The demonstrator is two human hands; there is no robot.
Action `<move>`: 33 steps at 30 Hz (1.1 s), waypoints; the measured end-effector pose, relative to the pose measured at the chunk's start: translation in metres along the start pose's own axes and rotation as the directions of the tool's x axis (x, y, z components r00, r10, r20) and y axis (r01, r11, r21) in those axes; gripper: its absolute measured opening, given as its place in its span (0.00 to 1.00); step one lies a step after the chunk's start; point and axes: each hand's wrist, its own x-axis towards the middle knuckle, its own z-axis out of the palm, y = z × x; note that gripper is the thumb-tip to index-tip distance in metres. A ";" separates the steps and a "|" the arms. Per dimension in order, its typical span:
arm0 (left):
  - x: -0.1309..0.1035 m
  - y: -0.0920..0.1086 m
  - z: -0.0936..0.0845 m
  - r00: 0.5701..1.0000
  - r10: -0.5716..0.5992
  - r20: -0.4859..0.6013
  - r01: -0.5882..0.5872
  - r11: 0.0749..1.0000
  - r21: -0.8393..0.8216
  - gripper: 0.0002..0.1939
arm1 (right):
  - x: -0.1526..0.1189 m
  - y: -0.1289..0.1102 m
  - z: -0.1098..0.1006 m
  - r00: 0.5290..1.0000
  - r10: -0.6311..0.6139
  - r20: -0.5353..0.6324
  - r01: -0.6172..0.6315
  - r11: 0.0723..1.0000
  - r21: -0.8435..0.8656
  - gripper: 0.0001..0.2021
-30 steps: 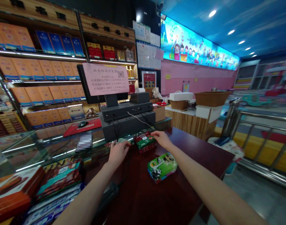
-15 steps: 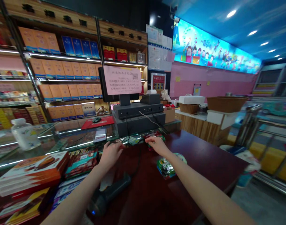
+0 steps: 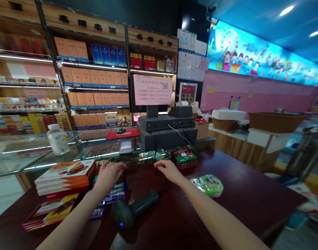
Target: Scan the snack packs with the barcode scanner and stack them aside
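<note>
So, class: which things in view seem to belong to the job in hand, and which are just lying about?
Likely part of the job:
purple packets, near the left hand
red-and-green packets, near the right hand
green packet
stacked orange-and-white boxes

Likely just lying about:
white bottle
handheld scanner, untouched
mouse on the red mat

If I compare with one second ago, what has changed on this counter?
The right hand has left the right end of the red and green packs and is now on their left. The left hand has moved left, toward the white and orange boxes. The view has turned left, so the bottle shows. The packs, the green packet and the cash register stayed in place.
</note>
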 end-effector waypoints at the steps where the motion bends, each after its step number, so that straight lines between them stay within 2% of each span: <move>1: -0.003 -0.006 -0.001 1.000 -0.005 -0.004 0.005 1.000 0.018 0.13 | 0.001 -0.002 0.005 1.000 0.002 0.007 -0.002 1.000 0.006 0.15; 5: -0.016 -0.025 -0.004 1.000 -0.022 -0.016 0.024 0.995 0.101 0.12 | 0.005 -0.012 0.024 0.999 -0.015 0.046 0.014 1.000 0.027 0.14; 10: -0.032 -0.036 -0.005 0.997 -0.023 -0.076 0.039 0.976 0.212 0.11 | 0.013 -0.021 0.050 0.996 -0.037 0.077 0.032 0.997 0.064 0.14; 19: -0.050 -0.051 -0.001 0.980 0.131 -0.150 -0.064 0.921 0.383 0.18 | 0.033 -0.029 0.095 0.990 -0.053 0.129 0.039 0.993 0.112 0.16; 27: -0.056 -0.057 0.005 0.975 0.119 -0.185 -0.026 0.898 0.439 0.20 | 0.046 -0.054 0.116 0.979 -0.110 0.170 0.104 0.994 0.042 0.22; 33: -0.059 -0.062 0.011 0.967 0.127 -0.219 -0.031 0.918 0.395 0.19 | 0.053 -0.058 0.127 0.969 -0.144 0.203 0.150 0.989 -0.013 0.26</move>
